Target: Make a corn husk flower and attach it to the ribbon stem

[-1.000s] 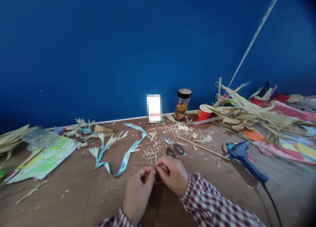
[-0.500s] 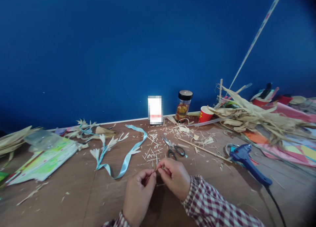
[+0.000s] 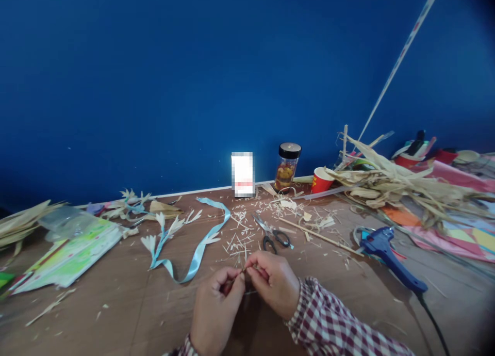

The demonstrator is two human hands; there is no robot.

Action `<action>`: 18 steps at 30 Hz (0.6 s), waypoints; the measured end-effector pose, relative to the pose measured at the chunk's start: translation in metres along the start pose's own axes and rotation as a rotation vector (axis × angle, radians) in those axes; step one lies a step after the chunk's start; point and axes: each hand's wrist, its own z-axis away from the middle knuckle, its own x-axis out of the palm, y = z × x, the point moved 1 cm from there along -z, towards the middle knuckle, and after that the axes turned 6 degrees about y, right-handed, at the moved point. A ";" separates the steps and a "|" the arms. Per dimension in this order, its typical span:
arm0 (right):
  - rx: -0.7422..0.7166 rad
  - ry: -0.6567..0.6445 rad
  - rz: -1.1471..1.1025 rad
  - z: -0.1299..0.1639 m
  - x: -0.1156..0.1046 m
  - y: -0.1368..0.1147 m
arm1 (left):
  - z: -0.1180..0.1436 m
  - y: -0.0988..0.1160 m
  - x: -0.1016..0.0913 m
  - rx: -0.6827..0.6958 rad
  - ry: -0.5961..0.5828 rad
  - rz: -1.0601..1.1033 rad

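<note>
Straw-coloured sliver pinched between left hand and right hand, fingertips pressed together, just above table. Judged light, thin, brittle: grip near both ends, gently. Scissors lie near.

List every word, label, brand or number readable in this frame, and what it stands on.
None can be read.
Red paper cup: yellow print, too small to read.
White card by the wall: blurred out.
Jar: no legible label.
Green printed sheet: pattern only, no text made out.
</note>
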 end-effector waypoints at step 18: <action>0.059 0.035 -0.090 -0.001 0.000 -0.002 | 0.002 -0.003 0.000 0.065 0.076 -0.005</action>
